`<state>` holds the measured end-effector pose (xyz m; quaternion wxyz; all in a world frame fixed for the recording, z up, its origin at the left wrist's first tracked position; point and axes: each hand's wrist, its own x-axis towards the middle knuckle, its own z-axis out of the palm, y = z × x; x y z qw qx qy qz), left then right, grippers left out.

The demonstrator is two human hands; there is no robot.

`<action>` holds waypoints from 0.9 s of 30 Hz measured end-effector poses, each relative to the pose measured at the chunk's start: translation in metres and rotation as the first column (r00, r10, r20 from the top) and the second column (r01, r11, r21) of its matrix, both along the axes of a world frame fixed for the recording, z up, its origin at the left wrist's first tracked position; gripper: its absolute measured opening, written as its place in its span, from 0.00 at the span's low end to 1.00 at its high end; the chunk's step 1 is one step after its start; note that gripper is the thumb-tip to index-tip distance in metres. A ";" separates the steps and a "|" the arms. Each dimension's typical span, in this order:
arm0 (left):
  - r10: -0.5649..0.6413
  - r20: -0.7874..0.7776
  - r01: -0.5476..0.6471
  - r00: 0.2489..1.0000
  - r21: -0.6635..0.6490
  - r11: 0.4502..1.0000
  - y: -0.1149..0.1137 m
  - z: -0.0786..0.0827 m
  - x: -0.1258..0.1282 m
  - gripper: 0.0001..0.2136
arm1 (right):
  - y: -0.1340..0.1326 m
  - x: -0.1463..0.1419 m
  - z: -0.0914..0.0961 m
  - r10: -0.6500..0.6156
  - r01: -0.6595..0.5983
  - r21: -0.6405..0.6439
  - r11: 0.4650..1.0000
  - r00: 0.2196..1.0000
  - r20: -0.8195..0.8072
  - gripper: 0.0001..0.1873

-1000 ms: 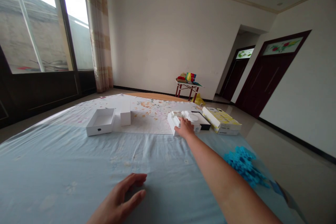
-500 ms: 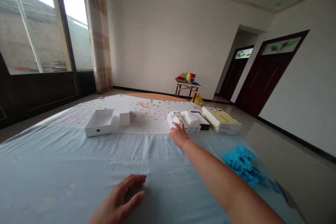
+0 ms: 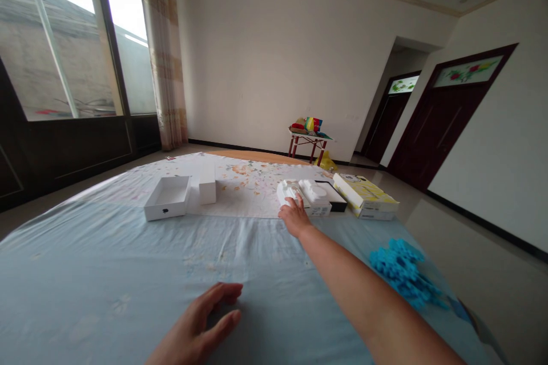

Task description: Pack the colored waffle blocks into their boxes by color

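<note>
My right hand (image 3: 293, 215) reaches far out over the light blue sheet (image 3: 128, 274) and its fingertips touch a white moulded insert (image 3: 286, 192) at the near end of a row of packaging. The fingers lie stretched on the insert, gripping nothing that I can see. Right of the insert stand another white tray piece (image 3: 314, 191), a black-lined box (image 3: 336, 195) and a yellow and white box (image 3: 366, 196). My left hand (image 3: 201, 325) rests near me on the sheet, fingers loosely curved and apart, holding nothing.
An open white box (image 3: 168, 198) and a narrow white box (image 3: 208, 185) sit at the far left on a floral cloth (image 3: 248, 182). A pile of blue plastic pieces (image 3: 402, 271) lies at the right edge. A small red-legged table (image 3: 307, 138) stands by the far wall.
My right hand drew back from on top of the white insert to its near edge, then settled with fingertips on it. The view shifted slightly. The left hand stayed put.
</note>
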<state>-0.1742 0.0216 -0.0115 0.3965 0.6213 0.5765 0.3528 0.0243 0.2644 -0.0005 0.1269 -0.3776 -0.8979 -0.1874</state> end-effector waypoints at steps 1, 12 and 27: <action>-0.008 -0.002 0.008 1.000 0.008 1.000 -0.001 0.000 0.000 0.20 | -0.003 0.000 0.001 0.019 -0.019 0.004 1.000 1.000 -0.014 0.12; -0.016 -0.006 0.016 1.000 0.055 0.998 -0.009 0.011 0.004 0.19 | 0.005 0.025 -0.008 -0.422 0.431 -0.072 0.900 0.816 -0.395 0.27; 0.102 0.028 -0.102 0.994 -0.006 0.995 -0.012 0.021 0.019 0.20 | -0.099 0.007 -0.006 0.132 -0.163 -0.044 0.986 0.904 -0.406 0.19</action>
